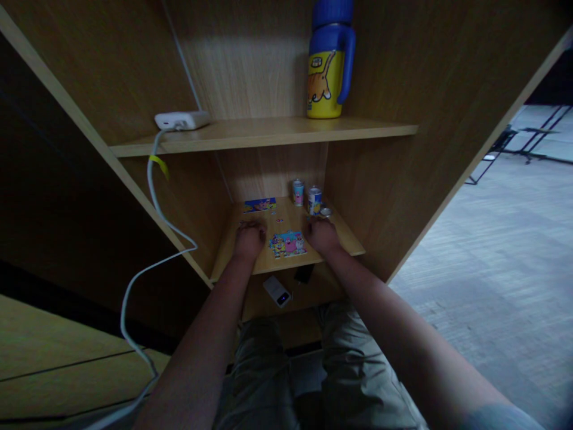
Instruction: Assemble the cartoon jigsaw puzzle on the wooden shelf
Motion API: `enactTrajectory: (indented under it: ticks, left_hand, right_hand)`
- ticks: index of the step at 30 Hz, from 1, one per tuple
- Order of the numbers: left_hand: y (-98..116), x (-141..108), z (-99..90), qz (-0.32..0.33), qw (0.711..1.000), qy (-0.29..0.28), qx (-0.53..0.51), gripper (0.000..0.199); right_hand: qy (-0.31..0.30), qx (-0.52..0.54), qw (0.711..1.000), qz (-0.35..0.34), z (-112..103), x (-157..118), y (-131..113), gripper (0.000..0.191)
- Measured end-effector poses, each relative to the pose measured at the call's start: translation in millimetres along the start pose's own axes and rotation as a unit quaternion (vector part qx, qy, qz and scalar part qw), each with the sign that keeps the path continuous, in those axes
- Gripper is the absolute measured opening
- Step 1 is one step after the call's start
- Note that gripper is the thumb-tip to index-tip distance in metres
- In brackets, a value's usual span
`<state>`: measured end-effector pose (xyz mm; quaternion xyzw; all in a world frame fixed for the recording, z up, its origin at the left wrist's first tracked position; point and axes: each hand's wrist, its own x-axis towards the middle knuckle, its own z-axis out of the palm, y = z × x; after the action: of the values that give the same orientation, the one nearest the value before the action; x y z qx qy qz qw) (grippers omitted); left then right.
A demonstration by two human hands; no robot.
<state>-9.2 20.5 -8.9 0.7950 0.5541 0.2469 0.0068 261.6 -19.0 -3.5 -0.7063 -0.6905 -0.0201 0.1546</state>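
A partly joined cartoon jigsaw puzzle (287, 244) lies on the lower shelf between my hands, its outline uneven. To its left, my left hand (250, 237) rests low over the wood with its fingers curled in. My right hand (322, 235) is to the right of the puzzle, fingers bent and closed; whatever either hand may hold is hidden. A loose puzzle piece (280, 221) lies behind the joined part. Farther back on the left is a flat cartoon picture card (260, 205). Two small printed cans (298, 193) stand at the back right, beside a round metal lid (326, 212).
On the shelf above stand a blue and yellow bottle (325, 71) and a white charger (182, 120), whose cable (154, 197) hangs down at left. Beneath the puzzle shelf lie a white power bank (277, 291) and a dark phone-like object (304, 274). Cabinet walls close in both sides.
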Motion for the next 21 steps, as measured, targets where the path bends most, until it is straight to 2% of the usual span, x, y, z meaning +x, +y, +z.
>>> enactTrajectory:
  ticks: [4, 10, 15, 21]
  left_hand:
    - [4, -2, -2.0, -0.002, 0.998, 0.002, 0.058, 0.025]
    - [5, -2, 0.1, -0.022, 0.997, 0.005, 0.068, 0.025]
    - [-4, 1, 6.5, -0.043, 0.997, 0.006, 0.065, 0.03]
    - [-15, 3, 14.7, -0.021, 0.999, 0.044, 0.022, 0.023]
  right_hand:
    - [0.002, 0.0, 1.0, -0.001, 1, 1, 1, 0.038]
    - [0.001, 0.001, 1.0, -0.002, 1, 1, 1, 0.039]
    - [-0.004, 0.002, 1.0, 0.0, 0, 1, 1, 0.042]
    - [-0.013, 0.001, 1.0, 0.002, 0, 1, 1, 0.041]
